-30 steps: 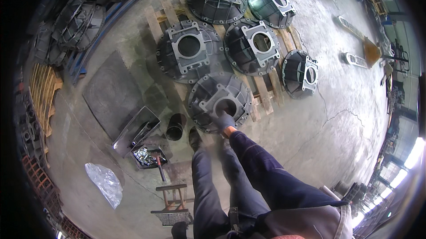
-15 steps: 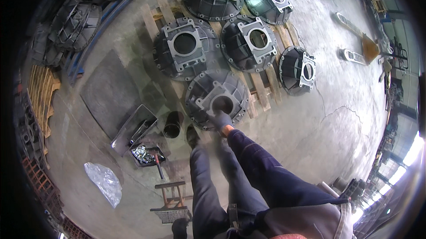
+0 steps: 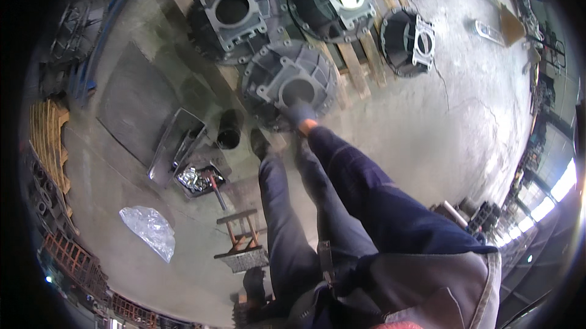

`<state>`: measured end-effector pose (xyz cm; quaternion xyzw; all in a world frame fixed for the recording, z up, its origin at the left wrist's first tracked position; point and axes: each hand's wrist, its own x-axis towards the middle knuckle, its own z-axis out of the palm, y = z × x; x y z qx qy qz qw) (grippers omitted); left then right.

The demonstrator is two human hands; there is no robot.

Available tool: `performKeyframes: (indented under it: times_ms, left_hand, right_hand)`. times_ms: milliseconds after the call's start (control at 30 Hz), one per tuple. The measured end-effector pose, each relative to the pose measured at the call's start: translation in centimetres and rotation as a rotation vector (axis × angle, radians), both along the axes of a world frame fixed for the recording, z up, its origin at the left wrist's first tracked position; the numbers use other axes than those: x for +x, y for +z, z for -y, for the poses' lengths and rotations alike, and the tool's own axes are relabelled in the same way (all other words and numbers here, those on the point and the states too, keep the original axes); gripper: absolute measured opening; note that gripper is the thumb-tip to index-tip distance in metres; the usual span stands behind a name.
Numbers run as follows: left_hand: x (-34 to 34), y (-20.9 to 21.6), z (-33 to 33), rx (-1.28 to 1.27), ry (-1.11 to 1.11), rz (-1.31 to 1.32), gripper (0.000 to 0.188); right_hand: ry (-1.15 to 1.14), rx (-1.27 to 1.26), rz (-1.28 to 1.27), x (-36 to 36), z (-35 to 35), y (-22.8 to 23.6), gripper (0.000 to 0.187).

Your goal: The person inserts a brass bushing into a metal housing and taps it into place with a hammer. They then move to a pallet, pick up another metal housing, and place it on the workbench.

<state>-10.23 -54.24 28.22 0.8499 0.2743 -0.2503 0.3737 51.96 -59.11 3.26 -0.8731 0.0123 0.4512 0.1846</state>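
blur hides how the right grip (image 3: 298,113) meets the housing (image 3: 303,63).

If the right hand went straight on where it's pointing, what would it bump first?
The right hand would probably meet the grey metal housing first, by its round opening. The picture blurs there, so whether they're touching is unclear.

Grey ribbed housing (image 3: 281,77), wide rim down
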Motion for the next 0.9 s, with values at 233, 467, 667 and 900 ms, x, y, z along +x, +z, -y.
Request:
performKeyframes:
  times_ms: [233,467,667,900]
  left_hand:
    - [4.4,2.2,0.2,-0.376,1.022,-0.511,0.028]
    - [3.9,2.3,-0.1,-0.343,1.003,-0.523,0.025]
    - [-3.5,0.0,0.6,-0.220,0.590,-0.325,0.027]
    - [-4.6,1.4,0.7,-0.231,0.517,-0.377,0.023]
  right_hand:
    - [0.007,-0.030,0.053,-0.6,-1.1,1.6,0.056]
    - [0.235,0.038,0.110,-0.3,-1.2,0.6,0.056]
    - [0.434,0.017,0.153,0.0,-1.1,-0.7,0.055]
    - [0.521,0.118,0.249,-0.6,2.1,-5.7,0.021]
